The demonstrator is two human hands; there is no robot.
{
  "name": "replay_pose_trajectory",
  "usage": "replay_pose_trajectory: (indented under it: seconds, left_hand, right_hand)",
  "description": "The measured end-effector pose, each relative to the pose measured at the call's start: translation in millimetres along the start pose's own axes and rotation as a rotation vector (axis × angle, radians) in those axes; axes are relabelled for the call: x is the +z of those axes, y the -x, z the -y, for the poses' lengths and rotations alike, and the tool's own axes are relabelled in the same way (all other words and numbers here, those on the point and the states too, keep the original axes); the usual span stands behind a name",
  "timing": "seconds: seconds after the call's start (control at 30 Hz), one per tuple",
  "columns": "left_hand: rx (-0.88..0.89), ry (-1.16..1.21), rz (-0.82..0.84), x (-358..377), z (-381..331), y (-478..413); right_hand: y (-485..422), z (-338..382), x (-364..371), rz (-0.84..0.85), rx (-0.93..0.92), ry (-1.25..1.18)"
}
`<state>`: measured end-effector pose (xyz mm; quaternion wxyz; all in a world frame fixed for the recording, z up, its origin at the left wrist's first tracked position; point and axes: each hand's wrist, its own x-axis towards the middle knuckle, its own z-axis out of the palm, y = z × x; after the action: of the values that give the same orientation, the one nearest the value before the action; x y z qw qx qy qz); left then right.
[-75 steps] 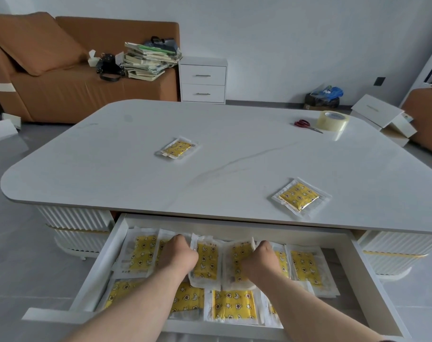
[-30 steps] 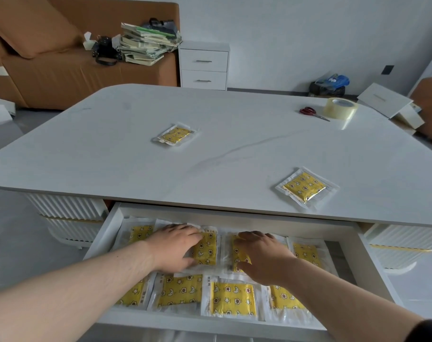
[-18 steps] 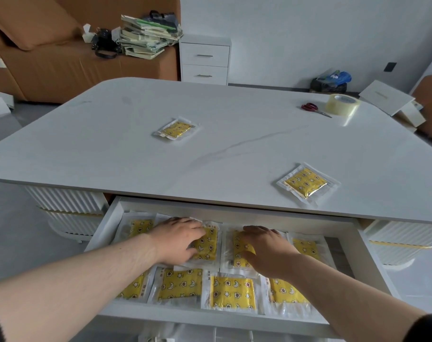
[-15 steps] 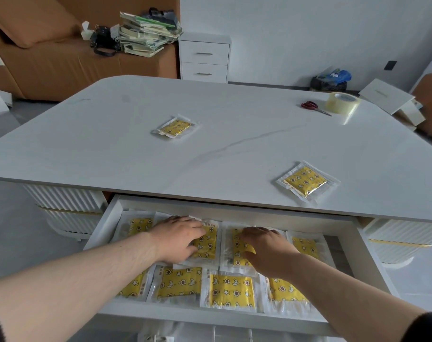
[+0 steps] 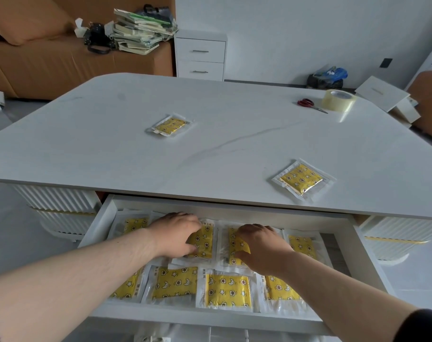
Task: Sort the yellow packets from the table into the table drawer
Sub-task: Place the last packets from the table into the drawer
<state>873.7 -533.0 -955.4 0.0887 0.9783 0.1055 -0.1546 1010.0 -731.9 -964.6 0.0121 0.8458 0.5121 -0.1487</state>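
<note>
Both in drawer (image 5: 97, 222): left grip (image 5: 173, 233) flat on packet (image 5: 205, 239), right grip (image 5: 261, 245) pinching neighbouring packet (image 5: 232, 240).

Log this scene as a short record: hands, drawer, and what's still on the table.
drawer: open, two rows of packets lying flat
left hand: rests on a back-row packet
right hand: on the neighbouring back-row packet, grip unclear
table: two unsorted, far packet and near packet
other items: scissors and tape, far right corner
</note>
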Motion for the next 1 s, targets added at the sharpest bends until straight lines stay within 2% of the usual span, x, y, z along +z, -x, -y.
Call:
replay_pose_trajectory:
  seconds: [0.23,0.33,0.53,0.87,1.0]
  left_hand:
    - [0.005,0.003,-0.002,2,2,2]
    - [0.008,-0.018,0.048,3,9,5]
    - [0.047,-0.116,0.108,0,16,11]
    - [0.045,-0.120,0.111,-1,17,9]
    - [0.027,-0.094,0.054,3,14,6]
  right_hand:
    - [1,-2,0,-0.012,-0.007,-0.018]
    - [4,-8,-3,-0.039,-0.004,-0.049]
    - [10,-18,1,0.018,-0.039,0.022]
    - [8,-15,3,-0.002,0.000,0.020]
    - [7,-13,2,-0.025,0.024,-0.019]
